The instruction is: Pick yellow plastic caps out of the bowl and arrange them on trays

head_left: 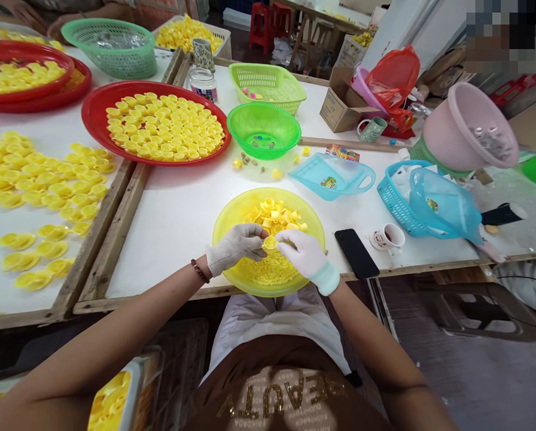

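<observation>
In the head view a yellow basin [223, 216] stands at the table's front edge before me. Loose yellow plastic cup-shaped pieces [277, 216] fill its far part, and small pale yellow bits [272, 272] fill the near part. Over the basin, my left hand [241, 245], in a grey-white glove, is closed on a small yellow plastic cup [270, 242]. My right hand [304, 254], in a white glove with a pale green cuff, meets it from the other side with thumb and finger pinched at the cup's rim. Whether a small bit is between the right fingertips is too small to tell.
Rows of yellow cups lie on a red tray [155, 157]; more are spread on the left table [8, 233]. Behind the basin are a green bowl [263, 129] and a blue scoop-like tray [331, 176]. A phone [356, 254] and a mug [387, 238] sit right. Another person's hands [39, 18] show top left.
</observation>
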The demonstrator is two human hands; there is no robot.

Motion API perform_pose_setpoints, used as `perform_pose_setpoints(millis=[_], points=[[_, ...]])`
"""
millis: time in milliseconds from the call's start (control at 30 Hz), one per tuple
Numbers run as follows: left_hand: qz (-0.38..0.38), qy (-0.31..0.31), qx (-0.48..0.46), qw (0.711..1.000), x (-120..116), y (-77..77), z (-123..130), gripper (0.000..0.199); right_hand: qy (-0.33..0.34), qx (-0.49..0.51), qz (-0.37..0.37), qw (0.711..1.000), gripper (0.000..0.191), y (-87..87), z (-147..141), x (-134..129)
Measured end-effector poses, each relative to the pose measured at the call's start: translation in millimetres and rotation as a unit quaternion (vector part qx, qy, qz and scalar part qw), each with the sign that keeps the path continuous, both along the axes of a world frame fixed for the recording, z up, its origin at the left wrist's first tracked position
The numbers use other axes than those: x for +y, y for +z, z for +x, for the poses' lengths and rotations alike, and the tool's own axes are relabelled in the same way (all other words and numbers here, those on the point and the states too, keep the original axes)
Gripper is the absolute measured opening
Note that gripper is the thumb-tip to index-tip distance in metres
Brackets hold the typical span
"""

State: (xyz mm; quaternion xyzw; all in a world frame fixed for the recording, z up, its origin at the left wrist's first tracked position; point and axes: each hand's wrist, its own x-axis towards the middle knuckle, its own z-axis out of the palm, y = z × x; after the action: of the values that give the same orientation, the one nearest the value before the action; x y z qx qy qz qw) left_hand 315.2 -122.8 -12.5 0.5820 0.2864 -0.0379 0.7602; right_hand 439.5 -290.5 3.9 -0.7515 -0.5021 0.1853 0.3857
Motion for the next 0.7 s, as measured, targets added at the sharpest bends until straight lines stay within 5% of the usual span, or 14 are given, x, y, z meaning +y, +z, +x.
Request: perform_pose_setpoints(millis=[133, 467, 700], points=[[-0.032, -0.004, -0.030, 0.999, 0, -2.4, -8, 0.040, -0.003, -0.008, 0.001, 1.000, 0.014, -3.4, 0, 5], [0.052, 0.011, 0.000, 0.999, -5, -5.3, -6, 0.041, 0.012, -0.006, 0.013, 1.000, 0.027, 2.9, -7, 10], [0.053, 0.034, -0.019, 0.998, 0, 8.1, -18, 0.023, 0.031, -0.025, -0.090, 0.995, 0.022, 9.0, -3, -4]])
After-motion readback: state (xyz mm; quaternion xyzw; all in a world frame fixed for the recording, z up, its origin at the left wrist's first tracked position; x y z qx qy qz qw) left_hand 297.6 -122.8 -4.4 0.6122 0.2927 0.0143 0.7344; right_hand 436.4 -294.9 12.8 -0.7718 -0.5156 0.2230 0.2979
